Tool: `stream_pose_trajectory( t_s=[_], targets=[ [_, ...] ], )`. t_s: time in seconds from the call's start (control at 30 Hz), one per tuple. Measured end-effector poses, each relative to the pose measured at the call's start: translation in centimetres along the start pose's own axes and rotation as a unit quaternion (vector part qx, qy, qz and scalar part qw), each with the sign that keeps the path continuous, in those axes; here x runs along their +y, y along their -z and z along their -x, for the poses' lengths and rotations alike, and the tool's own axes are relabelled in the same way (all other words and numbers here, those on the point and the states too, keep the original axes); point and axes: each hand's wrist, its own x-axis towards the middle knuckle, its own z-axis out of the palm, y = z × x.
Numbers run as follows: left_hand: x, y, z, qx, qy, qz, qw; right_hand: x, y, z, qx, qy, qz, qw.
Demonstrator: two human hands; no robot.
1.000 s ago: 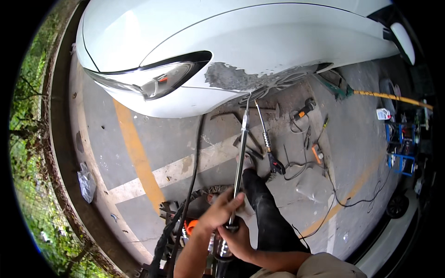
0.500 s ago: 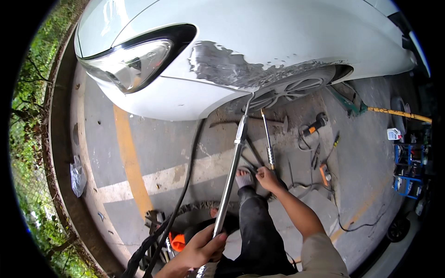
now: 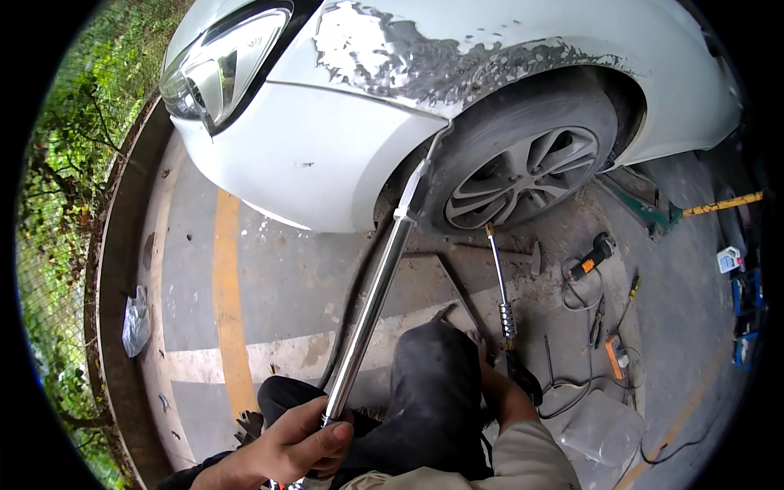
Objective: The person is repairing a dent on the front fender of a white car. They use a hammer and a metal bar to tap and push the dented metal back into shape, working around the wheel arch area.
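Note:
My left hand [image 3: 306,441] is wrapped around the lower part of a long chrome pulling rod [image 3: 371,302]. The rod slants up and away, and its bent hook tip meets the edge of the white car's fender [image 3: 367,151] beside the front tyre [image 3: 600,106]. Down past my knee, my right hand [image 3: 484,353] reaches to the ground, its fingers mostly hidden by the leg. Close to it lie a hammer [image 3: 443,313] and a dark angled bar [image 3: 457,286]. A second metal rod [image 3: 498,269] with a spring-like coil stands just beyond.
Bare, scraped metal [image 3: 408,61] shows above the wheel. On the right lie an angle grinder [image 3: 592,257], an orange power strip [image 3: 615,355], cables and a clear plastic container [image 3: 603,429]. A green jack [image 3: 645,204] with a yellow handle stands behind the wheel. A low kerb [image 3: 122,245] borders the left.
I have sunk lower, so the wheel shows more fully. My right hand has gone down behind my knee. My left hand keeps its hold on the rod, whose tip stays at the fender edge.

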Motion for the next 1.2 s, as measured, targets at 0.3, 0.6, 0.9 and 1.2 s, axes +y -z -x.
stream_pose_trajectory(
  t_s=[0.3,0.6,0.9,1.2],
  targets=[
    [-0.5,-1.4,1.5,0.024,-0.022,0.043,0.999,-2.2,3.7,1.9,-0.102,-0.111,-0.052,0.987],
    [-1.2,-2.0,0.9,0.096,-0.028,0.039,0.994,0.0,5.2,2.9,-0.181,0.002,-0.145,0.973],
    [-2.3,0.8,-0.7,0.044,-0.033,-0.040,0.998,-6.7,31.4,-7.4,0.128,-0.017,-0.606,0.785],
    [-3.7,1.0,-1.0,0.036,-0.042,-0.028,0.998,-13.9,37.2,-16.5,0.409,0.168,-0.676,0.590]
  ],
)
